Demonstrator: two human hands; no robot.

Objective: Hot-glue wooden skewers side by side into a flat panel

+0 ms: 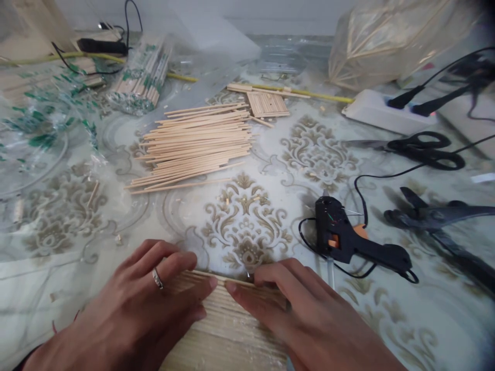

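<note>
At the bottom centre lies a flat panel of wooden sticks (232, 330) set side by side, with a shiny surface. My left hand (135, 304), a ring on one finger, grips the panel's far edge from the left, fingers bent over it. From the right, my right hand (305, 314) holds the same edge, its fingertip almost meeting the left one at the middle. Parts of the panel are hidden beneath both hands. Beyond them lies a loose pile of thin wooden sticks (197, 147). To the right of my right hand rests a black hot glue gun (348, 234) with its cord.
Pliers (433, 216) and black-handled scissors (413, 147) lie at the right, near a white power strip (390, 113) with plugs. A small stick panel (267, 103) sits behind the pile. Bundled sticks in plastic (141, 74) and crumpled wrappers (34, 118) occupy the left.
</note>
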